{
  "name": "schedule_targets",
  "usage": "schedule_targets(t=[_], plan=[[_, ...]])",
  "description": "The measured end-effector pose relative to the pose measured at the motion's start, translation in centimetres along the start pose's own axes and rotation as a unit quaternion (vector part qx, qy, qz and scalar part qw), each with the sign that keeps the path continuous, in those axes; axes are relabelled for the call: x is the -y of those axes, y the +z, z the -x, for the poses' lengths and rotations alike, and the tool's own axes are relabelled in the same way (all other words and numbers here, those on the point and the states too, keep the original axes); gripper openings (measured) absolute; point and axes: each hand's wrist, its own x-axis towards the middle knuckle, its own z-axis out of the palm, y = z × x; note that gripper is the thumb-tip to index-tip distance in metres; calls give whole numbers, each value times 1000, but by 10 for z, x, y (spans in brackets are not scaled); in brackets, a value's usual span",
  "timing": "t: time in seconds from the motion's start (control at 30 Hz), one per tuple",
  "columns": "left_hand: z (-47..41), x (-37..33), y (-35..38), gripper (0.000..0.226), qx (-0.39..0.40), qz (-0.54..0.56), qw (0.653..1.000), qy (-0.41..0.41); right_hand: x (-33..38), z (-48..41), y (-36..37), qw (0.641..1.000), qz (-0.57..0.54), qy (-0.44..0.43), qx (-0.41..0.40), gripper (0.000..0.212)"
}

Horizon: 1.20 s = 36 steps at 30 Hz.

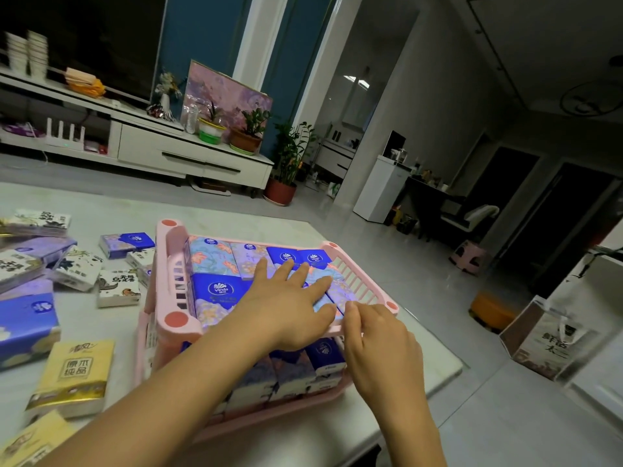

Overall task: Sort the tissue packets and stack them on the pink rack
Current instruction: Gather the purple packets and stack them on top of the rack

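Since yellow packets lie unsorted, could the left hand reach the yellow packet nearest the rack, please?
Probably yes: the left hand lies flat, holding nothing, with the yellow packet uncovered to its left.

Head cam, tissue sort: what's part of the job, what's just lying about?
Job: pink slatted plastic rack; blue floral tissue packets on its top tier; loose white tissue packets and yellow tissue packets beside it; left hand flat on the top tier; right hand at the front rim.
Lying about: green potted plants; white router; pink plastic stool; printed paper bag.
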Motion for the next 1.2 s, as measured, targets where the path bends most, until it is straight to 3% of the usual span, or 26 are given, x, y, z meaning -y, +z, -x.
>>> schedule_targets(t=[0.1, 0.2, 0.23, 0.27, 0.33, 0.4, 0.57, 0.73, 0.83, 0.9, 1.03, 1.1, 1.2], plan=[[-1, -1, -1, 51, 8, 2, 1000, 3, 3, 2, 7, 993, -33, 42, -103, 31], [-2, -2, -1, 51, 9, -5, 1000, 0, 3, -5, 6, 964, -66, -15, -256, 20], [-2, -2, 1, 51, 5, -4, 1000, 2, 6, -16, 3, 963, -97, -41, -249, 25], [-2, -2, 2, 52, 0, -1, 1000, 1, 9, -31, -1, 967, -144, -64, -202, 32], [-2, -2, 3, 56, -11, 10, 1000, -4, 17, -65, -1, 968, -239, -73, -24, 39], [-1, -2, 4, 67, -21, 30, 999, -25, 23, -88, 6, 957, -255, -93, 99, 40], [-4, -4, 8, 71, -75, 9, 993, -95, 24, -93, 16, 944, -195, -109, 242, 45], [-4, -3, 4, 59, -92, 60, 989, -99, 32, -94, 15, 933, -145, -117, 309, 52], [-1, -3, -6, 50, -167, 96, 977, -87, 33, -90, 21, 949, -150, -115, 251, 47], [16, -7, -11, 52, -287, 105, 952, 1, 33, -86, 17, 956, -154, -120, 220, 38], [97, 1, 3, 26, -357, 40, 912, 197, 39, -79, 4, 965, -171, -67, 189, 28], [143, 32, 20, 18, -343, -38, 903, 255, 50, -74, -5, 973, -191, -49, 122, 26], [205, 115, 38, 18, -273, -66, 941, 189, 85, -50, -22, 967, -238, -80, 45, 37]])
